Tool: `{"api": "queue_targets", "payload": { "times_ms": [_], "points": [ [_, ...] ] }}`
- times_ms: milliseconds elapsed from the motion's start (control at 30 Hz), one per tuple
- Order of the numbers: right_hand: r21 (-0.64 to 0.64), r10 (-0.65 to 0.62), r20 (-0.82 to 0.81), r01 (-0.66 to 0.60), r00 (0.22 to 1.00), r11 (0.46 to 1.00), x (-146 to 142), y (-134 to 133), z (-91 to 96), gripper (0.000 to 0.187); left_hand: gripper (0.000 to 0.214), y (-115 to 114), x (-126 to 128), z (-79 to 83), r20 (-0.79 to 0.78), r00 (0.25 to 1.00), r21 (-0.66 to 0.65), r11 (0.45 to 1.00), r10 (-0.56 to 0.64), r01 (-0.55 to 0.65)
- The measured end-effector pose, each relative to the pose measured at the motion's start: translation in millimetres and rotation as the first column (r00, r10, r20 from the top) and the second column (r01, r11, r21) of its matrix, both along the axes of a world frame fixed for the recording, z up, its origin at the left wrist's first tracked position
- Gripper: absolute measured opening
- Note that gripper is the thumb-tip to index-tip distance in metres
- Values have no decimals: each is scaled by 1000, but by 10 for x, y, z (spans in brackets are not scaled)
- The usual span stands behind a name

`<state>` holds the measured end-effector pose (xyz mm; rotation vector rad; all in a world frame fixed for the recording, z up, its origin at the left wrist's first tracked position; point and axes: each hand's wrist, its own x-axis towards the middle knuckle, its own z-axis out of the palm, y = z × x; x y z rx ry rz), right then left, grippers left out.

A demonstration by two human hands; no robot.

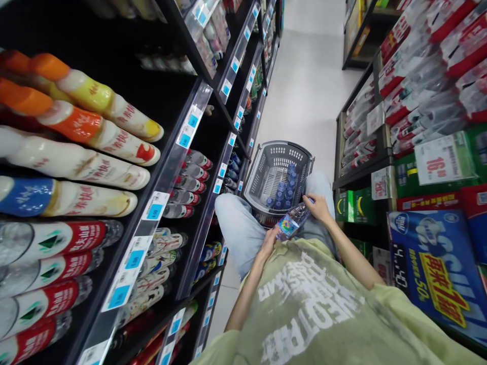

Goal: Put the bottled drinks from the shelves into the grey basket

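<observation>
Across my lap lies a clear plastic bottle with a blue, colourful label, tilted with its cap end up to the right. My left hand is closed around its lower end. At the cap end, the fingers of my right hand are closed on the bottle's top. Just beyond my knees stands a grey shopping basket with slotted walls. Several upright bottles with blue caps are grouped in its near right part.
A drinks shelf with price tags runs along the left, holding milk drinks and water bottles. On the right are stacked bottle packs and a blue carton. The pale aisle floor stretches ahead.
</observation>
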<state>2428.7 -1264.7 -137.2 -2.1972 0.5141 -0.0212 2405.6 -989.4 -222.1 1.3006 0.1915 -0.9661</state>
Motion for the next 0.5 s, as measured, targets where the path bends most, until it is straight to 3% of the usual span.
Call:
{"api": "queue_targets", "payload": {
  "times_ms": [133,333,500],
  "points": [
    [-36,13,-3,-13,1000,999,5,26,-25,40,80,31,1,84,117,993,25,999,23,-26],
    [-76,33,-42,-36,999,996,7,65,-74,41,97,9,-11,175,363,928,45,993,83,-106],
    [-62,34,-26,-36,999,997,-7,39,-104,43,87,30,0,174,230,970,56,993,84,-99]
  ]
}}
